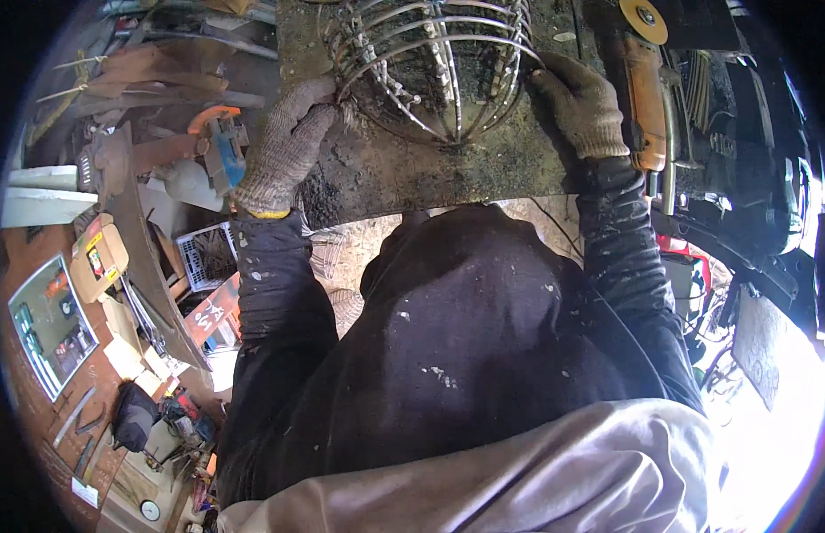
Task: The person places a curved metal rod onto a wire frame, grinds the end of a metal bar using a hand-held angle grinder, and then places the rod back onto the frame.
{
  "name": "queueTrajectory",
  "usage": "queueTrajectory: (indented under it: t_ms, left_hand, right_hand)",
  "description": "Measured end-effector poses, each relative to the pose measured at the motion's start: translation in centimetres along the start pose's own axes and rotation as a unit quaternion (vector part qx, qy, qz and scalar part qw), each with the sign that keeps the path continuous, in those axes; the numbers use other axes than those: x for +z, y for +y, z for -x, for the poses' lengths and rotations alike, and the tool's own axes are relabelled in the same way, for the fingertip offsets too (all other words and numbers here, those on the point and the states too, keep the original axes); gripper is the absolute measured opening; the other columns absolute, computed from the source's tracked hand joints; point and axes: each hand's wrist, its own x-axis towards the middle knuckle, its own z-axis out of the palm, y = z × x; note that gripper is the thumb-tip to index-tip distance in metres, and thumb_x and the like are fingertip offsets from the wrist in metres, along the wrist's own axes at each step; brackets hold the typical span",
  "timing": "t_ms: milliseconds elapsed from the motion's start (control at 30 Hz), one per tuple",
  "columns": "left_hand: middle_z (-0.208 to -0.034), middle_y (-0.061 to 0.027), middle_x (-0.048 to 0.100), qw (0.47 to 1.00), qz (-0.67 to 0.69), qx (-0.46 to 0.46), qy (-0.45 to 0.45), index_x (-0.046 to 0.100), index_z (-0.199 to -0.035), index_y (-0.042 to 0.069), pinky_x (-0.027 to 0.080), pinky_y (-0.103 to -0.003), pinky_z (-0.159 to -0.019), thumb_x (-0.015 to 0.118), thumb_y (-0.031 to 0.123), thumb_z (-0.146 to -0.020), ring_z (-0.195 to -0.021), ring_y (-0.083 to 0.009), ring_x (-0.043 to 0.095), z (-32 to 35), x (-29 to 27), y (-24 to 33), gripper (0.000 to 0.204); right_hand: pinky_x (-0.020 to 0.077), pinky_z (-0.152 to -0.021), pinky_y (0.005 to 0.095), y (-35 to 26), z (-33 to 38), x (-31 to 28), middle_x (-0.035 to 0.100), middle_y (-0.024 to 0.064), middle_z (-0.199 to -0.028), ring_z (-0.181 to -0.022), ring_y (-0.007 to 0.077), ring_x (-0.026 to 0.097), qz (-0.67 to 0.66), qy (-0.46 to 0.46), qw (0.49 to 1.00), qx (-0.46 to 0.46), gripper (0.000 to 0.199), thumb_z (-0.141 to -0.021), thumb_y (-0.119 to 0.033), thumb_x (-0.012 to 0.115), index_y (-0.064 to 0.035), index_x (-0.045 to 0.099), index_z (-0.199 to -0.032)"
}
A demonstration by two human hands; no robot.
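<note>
A dome-shaped metal wire frame (449, 71), made of curved rods crossed by thin rings, rests on a dark, stained worktable (386, 178). Pale, rough patches run along its rods. My left hand (292, 133), in a grey knitted glove, grips the ring at the frame's left side with bent fingers. On the opposite side my right hand (583, 105), gloved alike, holds the ring, thumb toward the rods and fingertips partly hidden. The frame's far part is cut off by the upper picture edge.
Just right of my right hand lies an orange angle grinder (645, 102) with a yellow disc (644, 19). A blue and orange clamp-like tool (224, 151) sits left of the table. Beyond it are a white plastic crate (208, 258) and a brown board (39, 355) with assorted tools.
</note>
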Motion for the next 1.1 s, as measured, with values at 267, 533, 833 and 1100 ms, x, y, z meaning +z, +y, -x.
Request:
queueTrajectory:
  t_ms: [267,533,833,1100]
  left_hand:
    - [-0.083,-0.0148,0.068,0.992,-0.111,-0.055,0.000,0.069,-0.101,0.002,0.051,-0.037,-0.073,0.069,0.028,-0.097,-0.078,-0.0251,0.068,-0.3,1.5,2.5,0.027]
    - [-0.108,-0.0218,0.075,0.981,-0.185,-0.034,0.054,0.071,-0.119,-0.001,0.054,-0.039,-0.090,0.071,0.031,-0.095,-0.100,-0.0340,0.072,-0.3,1.9,-1.2,0.040]
    - [-0.108,-0.0199,0.075,0.978,-0.195,-0.028,0.072,0.072,-0.119,0.002,0.054,-0.038,-0.087,0.070,0.033,-0.096,-0.099,-0.0331,0.072,0.3,2.0,0.1,0.038]
    - [-0.100,-0.0170,0.073,0.981,-0.183,0.000,0.070,0.070,-0.113,0.000,0.052,-0.038,-0.083,0.070,0.027,-0.095,-0.092,-0.0293,0.070,-0.1,2.0,-0.5,0.032]
  right_hand:
    - [0.0546,-0.096,0.0364,0.1,0.0,-1.8,0.075,0.0148,-0.112,-0.106,0.0295,0.072,-0.102,-0.002,0.994,0.047,0.036,-0.093,-0.031,0.073,-0.0128,0.073,-0.125]
    - [0.0584,-0.082,0.0413,-3.5,0.3,-5.6,0.069,0.0203,-0.112,-0.098,0.0322,0.071,-0.576,0.071,0.798,0.166,0.037,-0.103,-0.009,0.049,0.0050,0.054,-0.137]
    - [0.0545,-0.096,0.0405,-0.3,0.8,-1.5,0.075,0.0112,-0.114,-0.108,0.0320,0.070,-0.009,0.024,1.000,0.006,0.035,-0.092,-0.035,0.070,-0.0164,0.075,-0.121]
    - [0.0547,-0.093,0.0422,-0.2,0.4,0.0,0.075,0.0169,-0.110,-0.106,0.0346,0.071,0.118,0.023,0.993,-0.015,0.035,-0.095,-0.036,0.068,-0.0112,0.075,-0.120]
